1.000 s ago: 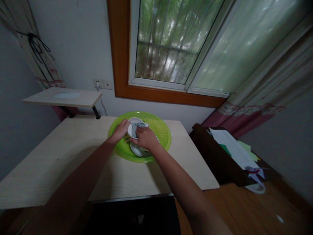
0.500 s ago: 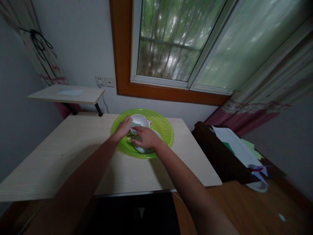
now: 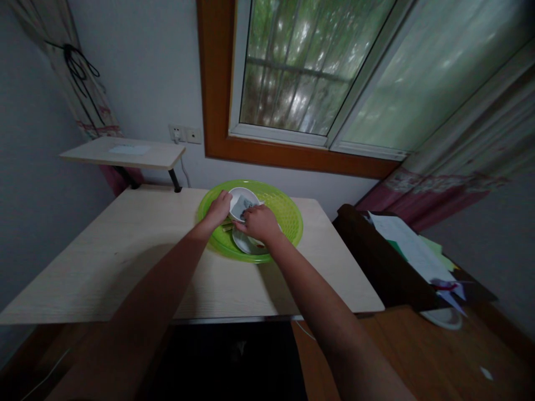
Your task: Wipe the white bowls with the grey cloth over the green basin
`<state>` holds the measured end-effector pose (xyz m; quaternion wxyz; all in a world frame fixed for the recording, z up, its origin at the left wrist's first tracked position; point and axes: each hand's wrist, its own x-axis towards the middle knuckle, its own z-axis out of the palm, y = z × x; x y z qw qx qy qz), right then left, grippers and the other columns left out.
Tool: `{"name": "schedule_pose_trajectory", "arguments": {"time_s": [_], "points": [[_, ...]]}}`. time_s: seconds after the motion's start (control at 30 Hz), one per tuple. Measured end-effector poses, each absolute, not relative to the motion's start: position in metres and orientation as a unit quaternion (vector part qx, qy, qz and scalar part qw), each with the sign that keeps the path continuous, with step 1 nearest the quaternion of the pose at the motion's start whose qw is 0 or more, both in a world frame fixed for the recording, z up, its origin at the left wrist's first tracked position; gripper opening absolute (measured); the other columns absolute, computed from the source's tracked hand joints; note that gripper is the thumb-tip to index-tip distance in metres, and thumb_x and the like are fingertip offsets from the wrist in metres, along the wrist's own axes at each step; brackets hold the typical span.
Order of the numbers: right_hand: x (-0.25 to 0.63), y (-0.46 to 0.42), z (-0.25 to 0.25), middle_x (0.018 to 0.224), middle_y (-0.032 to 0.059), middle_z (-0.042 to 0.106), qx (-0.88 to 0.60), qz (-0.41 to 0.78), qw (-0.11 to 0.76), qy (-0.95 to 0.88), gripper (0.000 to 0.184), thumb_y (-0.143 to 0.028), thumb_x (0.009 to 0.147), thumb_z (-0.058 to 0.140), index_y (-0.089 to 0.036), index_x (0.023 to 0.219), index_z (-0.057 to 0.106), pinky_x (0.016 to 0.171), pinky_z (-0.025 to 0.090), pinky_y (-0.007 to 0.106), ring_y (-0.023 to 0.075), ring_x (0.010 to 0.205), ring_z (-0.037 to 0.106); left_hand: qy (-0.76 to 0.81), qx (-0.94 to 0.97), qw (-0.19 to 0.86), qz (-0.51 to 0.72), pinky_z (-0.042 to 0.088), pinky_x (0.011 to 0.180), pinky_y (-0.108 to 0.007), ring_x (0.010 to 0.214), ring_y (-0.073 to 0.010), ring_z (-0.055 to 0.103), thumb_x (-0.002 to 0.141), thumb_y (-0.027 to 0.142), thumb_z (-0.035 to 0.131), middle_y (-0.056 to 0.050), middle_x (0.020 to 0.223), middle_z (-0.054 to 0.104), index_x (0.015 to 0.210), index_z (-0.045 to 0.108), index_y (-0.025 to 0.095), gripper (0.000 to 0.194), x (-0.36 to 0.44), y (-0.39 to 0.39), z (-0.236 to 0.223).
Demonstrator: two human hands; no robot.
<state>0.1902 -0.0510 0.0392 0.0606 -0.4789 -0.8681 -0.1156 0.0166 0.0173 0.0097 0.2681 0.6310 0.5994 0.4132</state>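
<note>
Currently clamping white bowl (image 3: 252, 196) at its left rim with left hand (image 3: 218, 209); touching grey cloth (image 3: 239, 206) inside with right hand (image 3: 259, 224), cannot tell whether closed on it. Holding bowl within green basket (image 3: 290, 218) on pale table (image 3: 137, 239), near yellowish sticks (image 3: 227, 226) and partly hidden white dish (image 3: 246, 245).

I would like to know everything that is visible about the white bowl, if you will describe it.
The white bowl is round, smooth and plain inside, probably ceramic. Its opening faces up; any slight tilt is unclear. It is within the green basket, beyond the white dish. The left hand grips its left edge; the right hand covers its near right part, fingers at the grey cloth inside.
</note>
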Motion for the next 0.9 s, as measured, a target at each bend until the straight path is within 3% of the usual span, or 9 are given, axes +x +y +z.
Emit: {"name": "schedule_pose_trajectory", "arguments": {"time_s": [0.17, 0.37, 0.57, 0.73, 0.9], "points": [[0.191, -0.057, 0.042, 0.108, 0.015, 0.075, -0.441, -0.105, 0.054, -0.89, 0.043, -0.05, 0.103, 0.045, -0.015, 0.112, 0.07, 0.086, 0.047, 0.035, 0.0273, 0.098, 0.07, 0.6, 0.635, 0.265, 0.408, 0.047, 0.089, -0.037, 0.097, -0.0254, 0.061, 0.095, 0.034, 0.035, -0.007, 0.094, 0.064, 0.086, 0.049, 0.025, 0.019, 0.017, 0.018, 0.006], [0.194, -0.058, 0.04, 0.115, 0.0125, 0.074, -0.415, -0.069, 0.075, -0.904, 0.028, -0.032, 0.102, 0.048, -0.017, 0.121, 0.064, 0.085, 0.047, 0.032, 0.0258, 0.102, 0.069, 0.597, 0.616, 0.277, 0.433, 0.047, 0.086, -0.035, 0.093, -0.0237, 0.061, 0.095, 0.034, 0.037, -0.005, 0.088, 0.062, 0.087, 0.049, 0.024, 0.017, 0.016, 0.021, 0.006], [0.192, -0.051, 0.034, 0.134, 0.0164, 0.067, -0.391, -0.065, 0.085, -0.914, 0.041, -0.04, 0.103, 0.048, -0.014, 0.133, 0.06, 0.1, 0.048, 0.036, 0.0274, 0.118, 0.066, 0.584, 0.617, 0.298, 0.436, 0.047, 0.082, -0.033, 0.086, -0.0214, 0.061, 0.093, 0.033, 0.04, -0.003, 0.084, 0.062, 0.084, 0.05, 0.025, 0.016, 0.019, 0.023, 0.004], [0.194, -0.042, 0.026, 0.153, 0.0207, 0.051, -0.377, -0.094, 0.116, -0.914, 0.062, -0.05, 0.102, 0.05, -0.006, 0.146, 0.051, 0.117, 0.039, 0.039, 0.0285, 0.141, 0.051, 0.548, 0.633, 0.309, 0.451, 0.048, 0.086, -0.032, 0.091, -0.0217, 0.061, 0.089, 0.03, 0.044, -0.005, 0.089, 0.064, 0.083, 0.052, 0.023, 0.013, 0.021, 0.026, 0.002], [0.193, -0.041, 0.025, 0.152, 0.0199, 0.052, -0.429, -0.117, 0.123, -0.887, 0.064, -0.052, 0.101, 0.05, -0.006, 0.145, 0.053, 0.116, 0.039, 0.04, 0.0296, 0.14, 0.052, 0.545, 0.636, 0.297, 0.458, 0.047, 0.088, -0.034, 0.093, -0.023, 0.061, 0.09, 0.032, 0.043, -0.006, 0.092, 0.065, 0.085, 0.054, 0.023, 0.015, 0.02, 0.027, 0.001]]}}
